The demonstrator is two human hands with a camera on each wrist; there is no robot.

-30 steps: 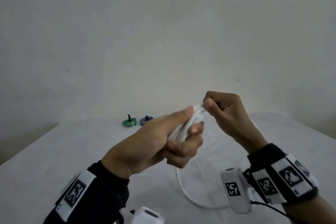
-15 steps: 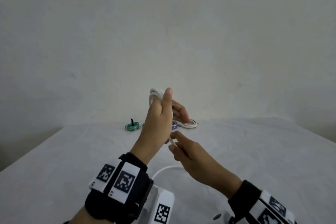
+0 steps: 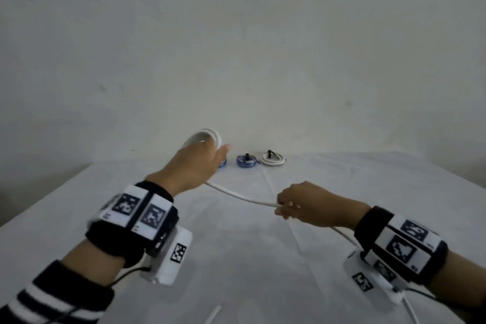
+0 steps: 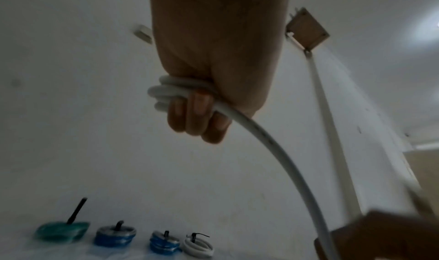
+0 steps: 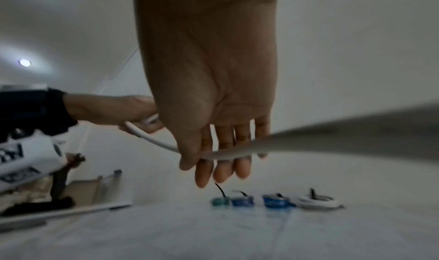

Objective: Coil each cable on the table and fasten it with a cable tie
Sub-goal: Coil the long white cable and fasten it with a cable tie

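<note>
While the left hand [image 3: 196, 166] is raised above the white cloth-covered table [image 3: 79, 218], its fingers [image 4: 192, 113] curl tight round several loops of a thick white round cable [image 4: 273, 143], a grip that only the left wrist view shows plainly; from the head view the loops [image 3: 207, 135] merely peek over the knuckles. From that fist the cable runs slack down to the right hand [image 3: 307, 205], which pinches it between thumb and nearly straight fingers [image 5: 223, 162], as the right wrist view makes clear, and the cable then trails on past the right wrist toward the near table edge. Along the far edge of the table stand four finished coils, each bound with a black cable tie: a green coil [image 4: 62, 231], a blue coil [image 4: 115, 236], a second blue coil [image 4: 164, 243] and a white coil [image 3: 273, 160]. In the head view the left hand hides the green coil and most of the first blue one, whereas both wrist views show all four in a row. Both wrists wear black bands [image 3: 136, 221] bearing square black-and-white coded markers; small print beside the markers is too blurred to read.
</note>
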